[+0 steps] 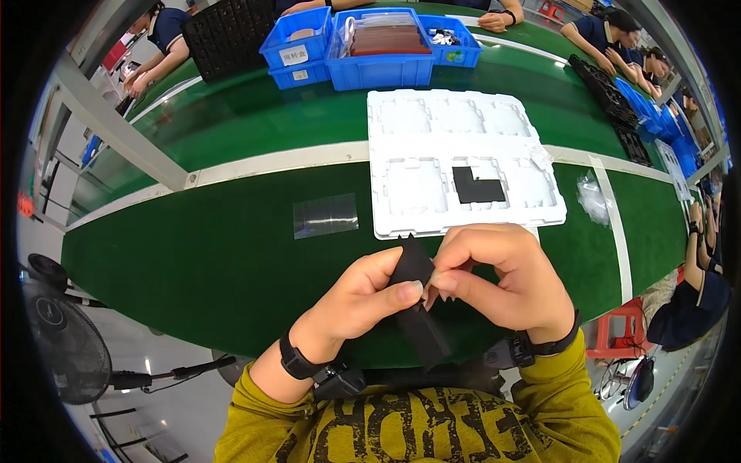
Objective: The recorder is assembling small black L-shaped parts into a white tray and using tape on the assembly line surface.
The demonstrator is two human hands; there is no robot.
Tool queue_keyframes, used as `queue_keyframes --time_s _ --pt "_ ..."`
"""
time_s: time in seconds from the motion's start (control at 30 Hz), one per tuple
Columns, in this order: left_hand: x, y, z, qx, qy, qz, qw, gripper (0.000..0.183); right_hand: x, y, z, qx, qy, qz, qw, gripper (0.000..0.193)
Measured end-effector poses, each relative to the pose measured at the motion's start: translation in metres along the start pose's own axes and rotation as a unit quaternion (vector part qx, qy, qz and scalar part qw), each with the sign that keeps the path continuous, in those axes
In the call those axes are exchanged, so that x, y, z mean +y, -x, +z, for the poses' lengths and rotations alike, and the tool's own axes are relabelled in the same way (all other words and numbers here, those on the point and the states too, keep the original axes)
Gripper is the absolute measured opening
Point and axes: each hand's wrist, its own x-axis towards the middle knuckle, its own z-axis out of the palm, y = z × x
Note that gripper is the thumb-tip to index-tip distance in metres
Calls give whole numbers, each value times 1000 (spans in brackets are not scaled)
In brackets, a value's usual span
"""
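Observation:
A thin, matte black sheet piece (414, 266) is held over the near edge of the green table, its lower strip hanging down toward me. My left hand (351, 297) grips it between thumb and fingers. At its right edge, my right hand (502, 278) is closed in a pinch; a small pale sliver shows by the fingertips, but what they hold is mostly hidden. Just beyond my hands lies a white moulded tray (455, 147) with several recesses. An L-shaped black piece (469, 189) rests in its near half.
Left of the tray lies a clear film sheet (326, 216); to its right is crumpled clear plastic (593, 201). Blue bins (380, 71) stand at the back. A metal post (116, 127) rises at left, above a black fan (69, 343). Other people sit around the table.

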Motion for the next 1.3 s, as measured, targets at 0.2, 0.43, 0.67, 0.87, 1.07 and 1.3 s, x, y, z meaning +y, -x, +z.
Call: queue_keyframes --time_s 0.2,0.43,0.67,0.87,1.07,1.3 --pt "-3 -2 -9 -57 35 12 998 21 2 1 2 -21 -65 65 996 4" --pt "-5 -5 -11 -43 26 -5 999 23 7 -2 3 10 -17 50 999 3" --pt "-5 -11 0 -2 -102 -58 993 18 23 -18 4 90 -23 153 984 8" --pt "-2 -20 2 278 -47 128 951 16 51 -9 24 188 -94 129 969 26" --pt "-5 -17 4 307 -94 200 926 11 51 0 43 225 -186 40 956 39" --pt "-1 -16 -11 241 -147 261 923 57 47 -8 40 179 -385 143 894 36"
